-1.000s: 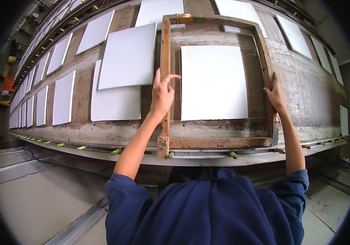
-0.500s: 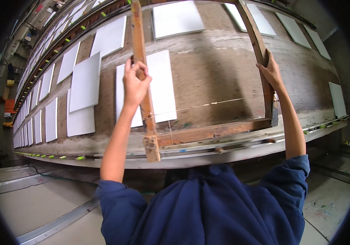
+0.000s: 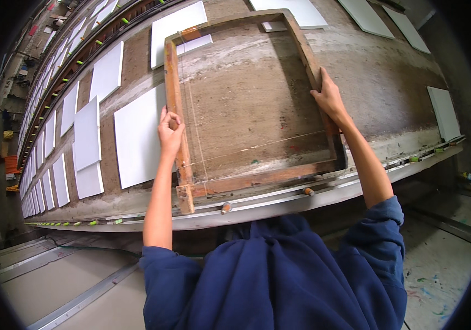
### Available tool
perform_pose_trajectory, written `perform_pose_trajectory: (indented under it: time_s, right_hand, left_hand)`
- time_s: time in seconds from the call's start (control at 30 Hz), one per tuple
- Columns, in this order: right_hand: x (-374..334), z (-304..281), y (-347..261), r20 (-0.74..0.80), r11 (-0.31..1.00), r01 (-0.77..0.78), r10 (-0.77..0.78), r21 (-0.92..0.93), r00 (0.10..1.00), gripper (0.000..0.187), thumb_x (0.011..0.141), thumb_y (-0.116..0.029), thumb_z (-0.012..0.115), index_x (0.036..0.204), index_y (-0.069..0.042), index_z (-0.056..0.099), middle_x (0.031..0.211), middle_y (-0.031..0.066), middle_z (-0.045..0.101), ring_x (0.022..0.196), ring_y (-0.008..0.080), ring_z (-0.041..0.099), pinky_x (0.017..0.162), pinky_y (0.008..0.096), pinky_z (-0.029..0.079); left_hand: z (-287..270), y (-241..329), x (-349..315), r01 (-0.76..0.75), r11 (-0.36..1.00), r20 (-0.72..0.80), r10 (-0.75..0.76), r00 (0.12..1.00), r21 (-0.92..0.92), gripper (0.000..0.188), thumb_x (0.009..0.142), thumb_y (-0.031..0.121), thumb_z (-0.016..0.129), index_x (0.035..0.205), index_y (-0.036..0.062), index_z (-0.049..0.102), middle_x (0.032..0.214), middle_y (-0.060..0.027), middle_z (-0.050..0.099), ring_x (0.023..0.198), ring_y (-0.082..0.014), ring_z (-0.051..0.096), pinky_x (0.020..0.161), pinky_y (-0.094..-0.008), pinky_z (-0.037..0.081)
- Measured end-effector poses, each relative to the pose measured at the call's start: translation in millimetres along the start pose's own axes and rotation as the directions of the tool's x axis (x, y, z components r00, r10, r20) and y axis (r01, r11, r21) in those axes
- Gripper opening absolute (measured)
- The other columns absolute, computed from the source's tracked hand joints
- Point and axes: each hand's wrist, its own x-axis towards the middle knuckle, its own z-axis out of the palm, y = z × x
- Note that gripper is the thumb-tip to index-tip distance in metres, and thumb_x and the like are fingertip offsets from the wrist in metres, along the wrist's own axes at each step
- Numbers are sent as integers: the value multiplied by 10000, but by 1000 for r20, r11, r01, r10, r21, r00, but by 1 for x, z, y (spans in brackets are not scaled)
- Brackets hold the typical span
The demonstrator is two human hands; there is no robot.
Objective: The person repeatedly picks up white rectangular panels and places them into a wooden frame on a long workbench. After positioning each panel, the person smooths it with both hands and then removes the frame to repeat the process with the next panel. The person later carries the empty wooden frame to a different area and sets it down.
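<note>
A rectangular wooden frame (image 3: pixel 268 177), worn and stained, lies over the long brown table (image 3: pixel 381 96) in front of me. Thin strings cross its opening near the left and lower sides, and the tabletop shows through. My left hand (image 3: pixel 170 136) is closed at the left bar, its thumb and index finger curled together; the other fingers are partly hidden behind the wood. Around the right bar, my right hand (image 3: pixel 332 99) is closed with the thumb on the inner side. A white rectangular panel (image 3: pixel 138 137) lies just left of the frame, partly by my left hand.
Several white panels (image 3: pixel 107 70) lie in rows along the table, two overlapping at left. The table's near edge carries a metal rail (image 3: pixel 257 206) with small pegs (image 3: pixel 308 191) and green clips (image 3: pixel 118 221). Another panel (image 3: pixel 443 114) lies at far right.
The frame has come down and nearer, and its far bar now shows. Both hands have moved with it; the table and panels have shifted leftward in view.
</note>
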Motion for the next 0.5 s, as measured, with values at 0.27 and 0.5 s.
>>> perform_pose_trajectory:
  time_s: [0.27,0.5]
  right_hand:
    - [-11,-16,3,123,1000,-30,29,4,992,714,767,-75,596,1348,63,206,1289,311,376,1201,418,383,1003,409,344]
    - [-13,-52,27,139,968,-44,81,-247,987,650,870,-129,493,1386,44,137,1301,315,356,1225,461,336,1035,449,297]
  left_hand:
    - [12,19,-16,91,995,-28,-90,996,43,211,694,-80,578,659,64,428,1272,-187,473,1177,-206,409,928,-317,344]
    - [55,52,-21,14,981,16,-17,1000,191,149,748,-97,535,765,50,514,1288,-183,413,1165,-247,455,817,-343,452]
